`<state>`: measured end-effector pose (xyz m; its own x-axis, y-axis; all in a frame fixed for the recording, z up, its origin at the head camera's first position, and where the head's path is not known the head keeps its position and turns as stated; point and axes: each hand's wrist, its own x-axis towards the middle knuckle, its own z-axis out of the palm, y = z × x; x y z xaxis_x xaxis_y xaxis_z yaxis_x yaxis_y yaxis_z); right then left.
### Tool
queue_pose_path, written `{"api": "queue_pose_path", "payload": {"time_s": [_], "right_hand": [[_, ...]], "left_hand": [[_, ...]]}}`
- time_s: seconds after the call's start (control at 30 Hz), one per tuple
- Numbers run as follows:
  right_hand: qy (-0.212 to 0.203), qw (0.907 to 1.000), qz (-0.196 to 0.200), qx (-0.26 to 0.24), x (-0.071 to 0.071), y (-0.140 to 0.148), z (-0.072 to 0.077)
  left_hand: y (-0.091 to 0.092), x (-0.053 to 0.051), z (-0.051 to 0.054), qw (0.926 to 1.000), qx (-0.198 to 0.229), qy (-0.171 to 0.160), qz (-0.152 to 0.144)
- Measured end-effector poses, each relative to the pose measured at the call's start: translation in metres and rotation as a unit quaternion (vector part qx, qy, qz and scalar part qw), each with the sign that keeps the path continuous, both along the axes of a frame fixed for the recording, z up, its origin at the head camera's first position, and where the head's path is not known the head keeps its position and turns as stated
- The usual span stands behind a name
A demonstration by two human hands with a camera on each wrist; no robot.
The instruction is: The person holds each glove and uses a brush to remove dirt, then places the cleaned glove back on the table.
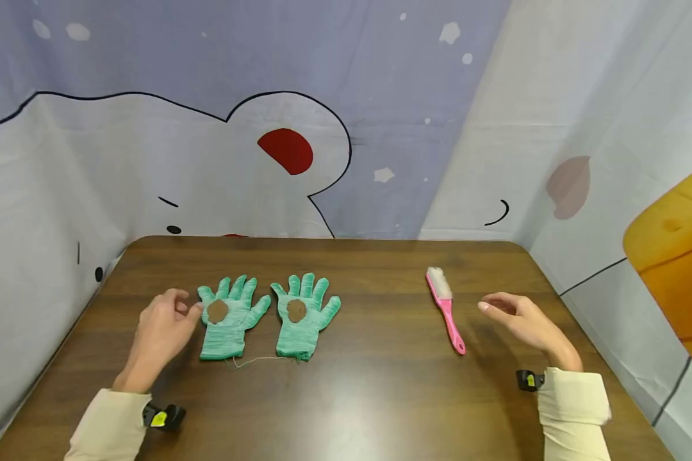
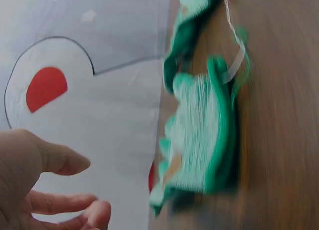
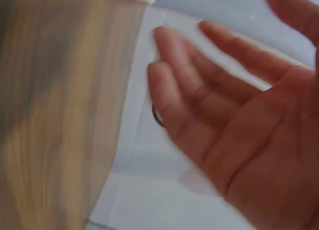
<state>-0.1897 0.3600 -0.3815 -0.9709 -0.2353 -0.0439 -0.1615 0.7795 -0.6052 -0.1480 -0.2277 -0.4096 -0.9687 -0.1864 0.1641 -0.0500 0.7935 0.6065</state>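
Note:
Two green gloves, each with a brown round patch, lie fingers away on the table; the left glove (image 1: 226,326) is beside my left hand (image 1: 164,330), whose thumb tip is close to its edge. In the left wrist view my left hand (image 2: 45,185) has relaxed, bent fingers holding nothing, with a glove (image 2: 199,130) to its right. A thread runs near the cuffs of the left glove and the right glove (image 1: 301,320). The pink brush (image 1: 446,314) with pale bristles lies left of my right hand (image 1: 525,323). That hand (image 3: 239,120) is empty, fingers loosely bent.
The brown wooden table (image 1: 346,397) ends at the back against a printed curtain (image 1: 380,96), which also hangs at both sides. An orange printed shape (image 1: 680,256) is on the curtain at the right. Both wrists carry small black cameras.

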Motion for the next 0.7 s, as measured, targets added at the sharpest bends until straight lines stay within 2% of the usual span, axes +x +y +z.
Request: {"api": "queue_pose_path", "payload": {"time_s": [0.07, 0.13, 0.2, 0.27, 0.37, 0.5, 0.57, 0.7], "right_hand": [[-0.047, 0.9985, -0.008, -0.028, -0.002, -0.006, 0.003], [-0.102, 0.9929, -0.021, -0.059, -0.004, -0.013, 0.006], [-0.147, 0.9845, -0.038, -0.089, -0.008, -0.022, 0.007], [-0.170, 0.9780, -0.056, -0.107, -0.012, -0.032, 0.007], [-0.173, 0.9731, -0.095, -0.120, -0.016, -0.043, 0.005], [-0.168, 0.9663, -0.133, -0.142, -0.017, -0.053, 0.000], [-0.169, 0.9630, -0.147, -0.150, -0.018, -0.056, -0.003], [-0.165, 0.9570, -0.171, -0.167, -0.019, -0.063, -0.009]], "left_hand": [[0.011, -0.007, 0.000, 0.9999, 0.008, -0.003, -0.012], [0.021, -0.014, -0.001, 0.9996, 0.013, -0.015, -0.022], [0.031, -0.022, -0.002, 0.9985, 0.017, -0.041, -0.033], [0.040, -0.029, -0.003, 0.9959, 0.026, -0.075, -0.044], [0.053, -0.037, -0.006, 0.9900, 0.044, -0.113, -0.072], [0.070, -0.042, -0.010, 0.9825, 0.082, -0.130, -0.105], [0.078, -0.046, -0.010, 0.9807, 0.101, -0.131, -0.104], [0.096, -0.054, -0.013, 0.9795, 0.130, -0.131, -0.080]]}}
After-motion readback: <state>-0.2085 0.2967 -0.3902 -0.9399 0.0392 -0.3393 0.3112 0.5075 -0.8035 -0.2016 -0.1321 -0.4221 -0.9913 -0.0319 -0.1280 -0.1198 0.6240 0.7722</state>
